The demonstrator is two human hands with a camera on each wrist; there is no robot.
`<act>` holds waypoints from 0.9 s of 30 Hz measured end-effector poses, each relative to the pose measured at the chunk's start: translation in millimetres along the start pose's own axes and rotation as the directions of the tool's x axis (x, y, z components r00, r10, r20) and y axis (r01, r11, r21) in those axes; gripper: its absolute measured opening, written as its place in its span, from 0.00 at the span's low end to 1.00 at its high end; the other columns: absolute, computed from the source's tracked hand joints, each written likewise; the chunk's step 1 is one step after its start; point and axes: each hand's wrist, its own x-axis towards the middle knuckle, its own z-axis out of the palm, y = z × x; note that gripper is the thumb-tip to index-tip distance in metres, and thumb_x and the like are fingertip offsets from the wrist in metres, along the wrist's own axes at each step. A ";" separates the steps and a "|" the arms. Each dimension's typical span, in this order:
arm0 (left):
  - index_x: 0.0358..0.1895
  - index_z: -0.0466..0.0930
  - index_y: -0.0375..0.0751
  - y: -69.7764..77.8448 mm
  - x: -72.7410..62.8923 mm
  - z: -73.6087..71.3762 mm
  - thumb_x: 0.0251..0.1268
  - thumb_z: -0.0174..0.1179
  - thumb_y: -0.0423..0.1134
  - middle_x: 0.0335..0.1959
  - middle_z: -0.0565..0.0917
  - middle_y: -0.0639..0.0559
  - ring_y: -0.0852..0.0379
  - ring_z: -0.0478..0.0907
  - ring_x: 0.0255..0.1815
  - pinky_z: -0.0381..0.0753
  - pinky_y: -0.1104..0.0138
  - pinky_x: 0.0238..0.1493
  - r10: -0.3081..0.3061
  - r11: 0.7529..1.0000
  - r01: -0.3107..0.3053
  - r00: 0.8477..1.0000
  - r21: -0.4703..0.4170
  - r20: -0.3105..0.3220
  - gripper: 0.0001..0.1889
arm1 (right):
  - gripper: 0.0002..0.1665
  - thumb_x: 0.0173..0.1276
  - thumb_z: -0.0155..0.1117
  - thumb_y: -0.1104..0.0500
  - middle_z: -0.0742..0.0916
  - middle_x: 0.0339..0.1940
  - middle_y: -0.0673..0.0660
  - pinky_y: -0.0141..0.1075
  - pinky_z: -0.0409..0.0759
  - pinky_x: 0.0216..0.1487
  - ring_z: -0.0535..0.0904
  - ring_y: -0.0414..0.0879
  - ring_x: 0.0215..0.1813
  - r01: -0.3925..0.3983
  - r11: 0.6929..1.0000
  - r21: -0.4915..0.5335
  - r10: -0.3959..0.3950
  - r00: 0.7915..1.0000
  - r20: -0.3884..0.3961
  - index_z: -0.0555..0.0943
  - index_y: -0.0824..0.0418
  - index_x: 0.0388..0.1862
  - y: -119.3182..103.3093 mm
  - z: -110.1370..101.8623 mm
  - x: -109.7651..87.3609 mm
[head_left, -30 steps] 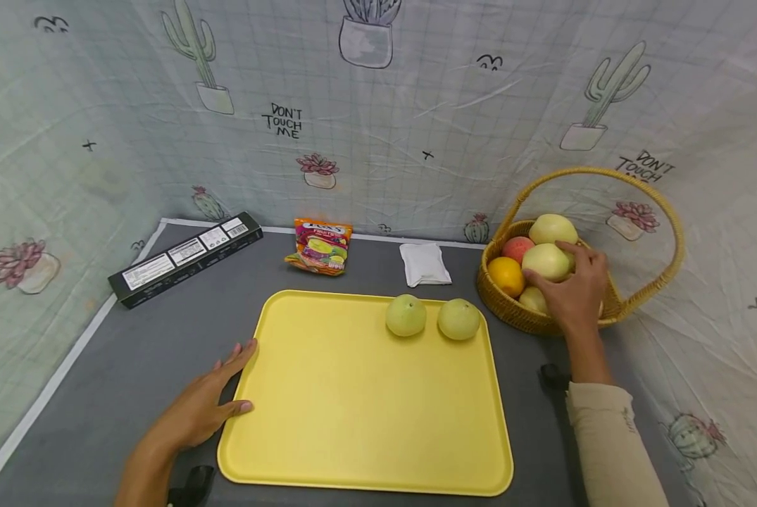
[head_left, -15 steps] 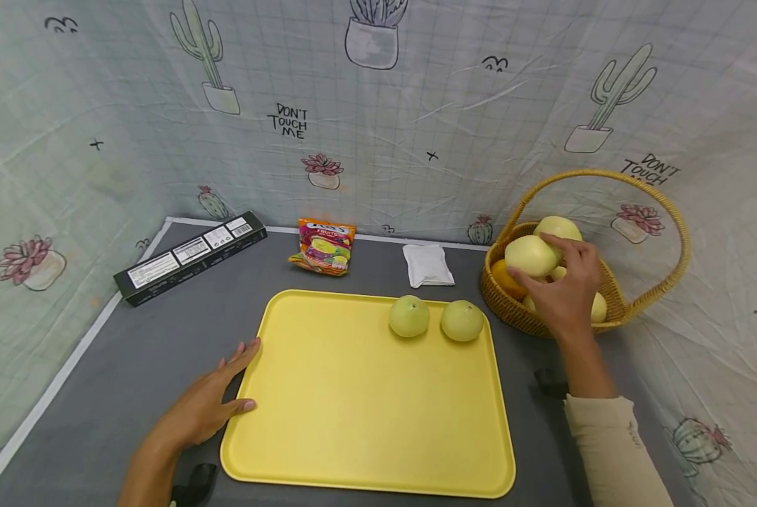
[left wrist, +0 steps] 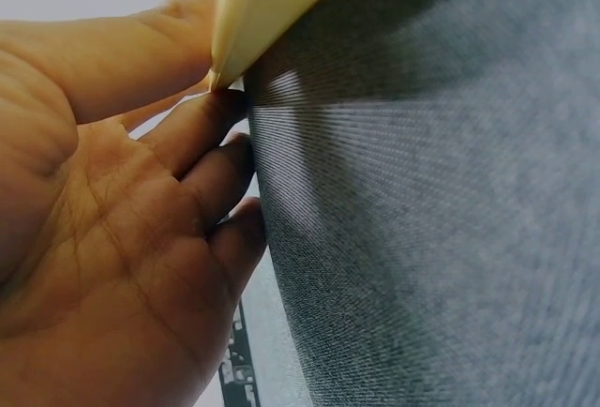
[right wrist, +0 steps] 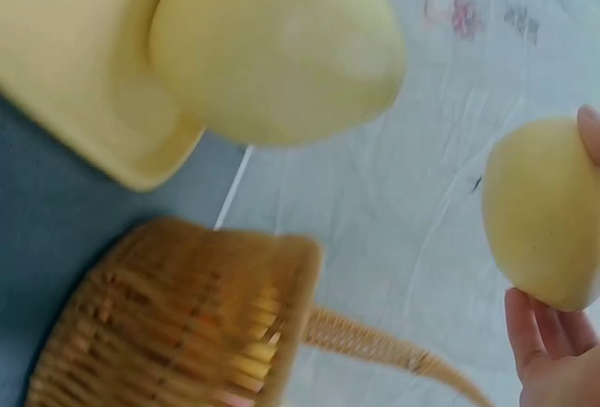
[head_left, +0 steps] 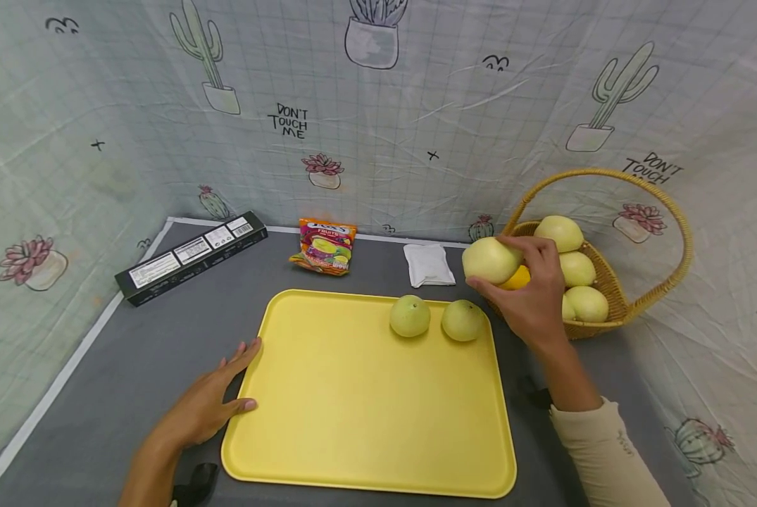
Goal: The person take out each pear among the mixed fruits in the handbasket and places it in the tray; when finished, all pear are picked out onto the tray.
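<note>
My right hand (head_left: 532, 296) grips a pale yellow pear-like fruit (head_left: 491, 260) between thumb and fingers, at the left side of the wicker basket (head_left: 620, 308). In the right wrist view, the fingertips reach round both ends of that fruit (right wrist: 542, 215). Several more pale fruits (head_left: 577, 269) lie in the basket, and part of an orange fruit (head_left: 517, 279) shows behind the hand. Two pale fruits (head_left: 410, 316) sit at the back right of the yellow tray (head_left: 365, 408). My left hand (head_left: 197, 407) touches the tray's left rim (left wrist: 230, 46), its thumb and fingers spread.
Along the back of the grey table lie a long black box (head_left: 191, 258), a candy bag (head_left: 324, 246) and a white packet (head_left: 429, 265). The basket's tall arched handle (head_left: 685, 239) rises at the right. A printed curtain (head_left: 403, 190) hangs behind.
My right hand has lifted the pear-like fruit out of the basket and carried it left toward the tray's back right corner. The left hand stays at the tray's rim.
</note>
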 end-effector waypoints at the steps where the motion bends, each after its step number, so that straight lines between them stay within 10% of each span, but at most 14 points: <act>1: 0.88 0.50 0.52 -0.2 0.1 0.2 0.61 0.76 0.37 0.88 0.52 0.36 0.26 0.51 0.86 0.53 0.27 0.78 0.000 1.000 0.000 1.000 0.000 0.000 0.56 | 0.46 0.42 0.94 0.61 0.81 0.57 0.65 0.32 0.72 0.57 0.74 0.47 0.60 0.016 1.000 0.006 -0.016 1.000 0.012 0.87 0.54 0.64 -2.4 2.1 -0.4; 27: 0.88 0.50 0.52 -0.2 -0.6 -1.4 0.62 0.75 0.38 0.88 0.51 0.35 0.24 0.49 0.85 0.52 0.26 0.78 0.006 1.000 -0.005 1.000 -0.023 0.005 0.55 | 0.46 0.47 0.94 0.51 0.79 0.62 0.60 0.51 0.84 0.61 0.76 0.54 0.67 0.132 0.990 0.056 -0.142 0.948 0.286 0.85 0.52 0.66 -52.4 79.9 -13.6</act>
